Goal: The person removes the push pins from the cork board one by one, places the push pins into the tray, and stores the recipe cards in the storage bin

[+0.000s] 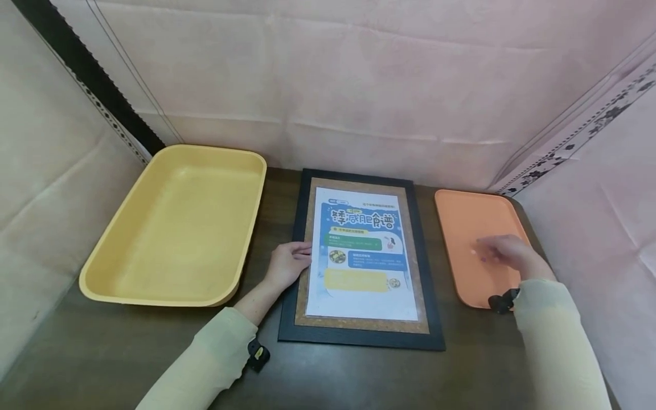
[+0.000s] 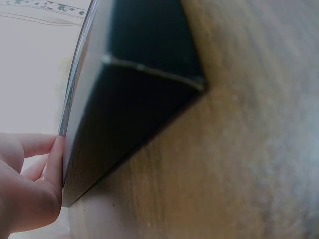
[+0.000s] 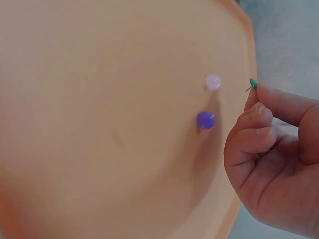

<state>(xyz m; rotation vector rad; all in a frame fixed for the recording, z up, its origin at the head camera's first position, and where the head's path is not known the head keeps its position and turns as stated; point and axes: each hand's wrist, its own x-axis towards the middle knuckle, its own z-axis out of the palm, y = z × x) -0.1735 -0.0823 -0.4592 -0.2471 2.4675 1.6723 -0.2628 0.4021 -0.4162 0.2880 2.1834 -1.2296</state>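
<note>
Between the thumb and index finger of my right hand point(image 1: 509, 253) is a green thumbtack point(image 3: 253, 83), pinched with its metal point sticking out. That hand is above the orange tray point(image 1: 461, 216), where a purple thumbtack point(image 3: 206, 120) and a pale one lie. My left hand point(image 1: 288, 263) rests on the left side of a dark-framed cork board point(image 1: 302, 327), its fingertips near the paper's left edge. A printed sheet point(image 1: 361, 304) with blue, green and yellow blocks lies flat on the cork. In the left wrist view, the hand's fingers point(image 2: 40, 144) touch the board's edge.
A large yellow tray point(image 1: 179, 228) sits left of the board, beside my left forearm. Pale cloth walls point(image 1: 328, 74) enclose the back and both sides of the dark wooden table point(image 1: 328, 376).
</note>
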